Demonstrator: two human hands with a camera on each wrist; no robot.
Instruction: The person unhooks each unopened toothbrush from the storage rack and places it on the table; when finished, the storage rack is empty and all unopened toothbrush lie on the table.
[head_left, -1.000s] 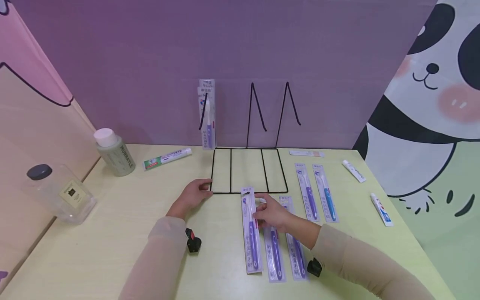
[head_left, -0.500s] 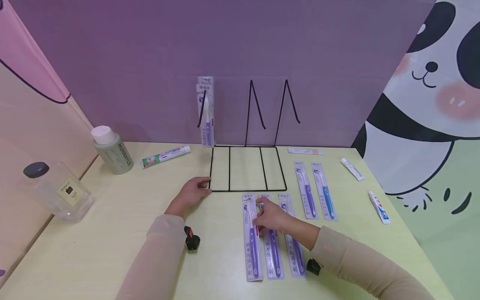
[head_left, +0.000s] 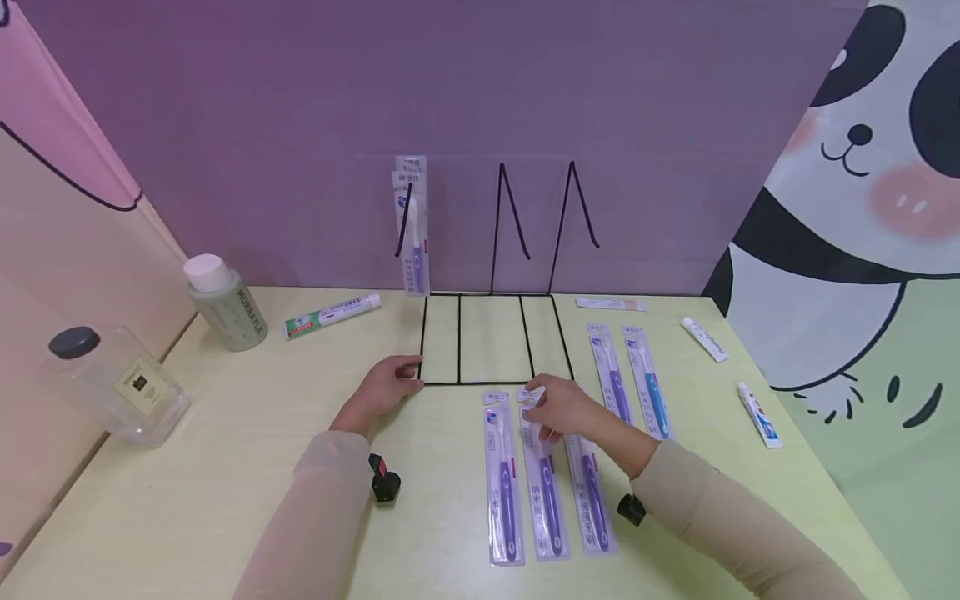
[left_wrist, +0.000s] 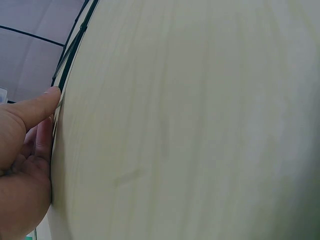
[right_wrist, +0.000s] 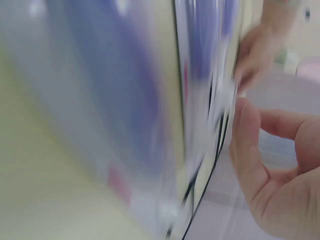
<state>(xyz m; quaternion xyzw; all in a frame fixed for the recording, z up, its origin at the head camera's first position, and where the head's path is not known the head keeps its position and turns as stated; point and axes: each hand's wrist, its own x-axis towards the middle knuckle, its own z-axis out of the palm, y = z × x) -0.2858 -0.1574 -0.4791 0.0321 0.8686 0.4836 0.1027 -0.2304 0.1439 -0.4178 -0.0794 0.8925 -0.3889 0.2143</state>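
Purple-handled, the middle packaged toothbrush point(head_left: 552, 500) lies on the counter point(head_left: 442, 521) under the right hand point(head_left: 566, 410), which covers part of its upper end. A left packet point(head_left: 505, 479) and right packet point(head_left: 592, 496) flank it; a black wire rack point(head_left: 459, 342) stands just beyond. The right fingers bend loosely, holding nothing; the left hand point(head_left: 384, 386) pinches the rack's near left corner.

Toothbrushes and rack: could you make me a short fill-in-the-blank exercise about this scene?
1. The rack has three hooks, and toothbrushes hang on only ____ of them.
2. The rack's wire is ____ in colour.
3. The hand nearer the bottles is the person's ____ one.
4. The toothbrush farthest right has a ____ handle.

Missing words: one; black; left; blue.
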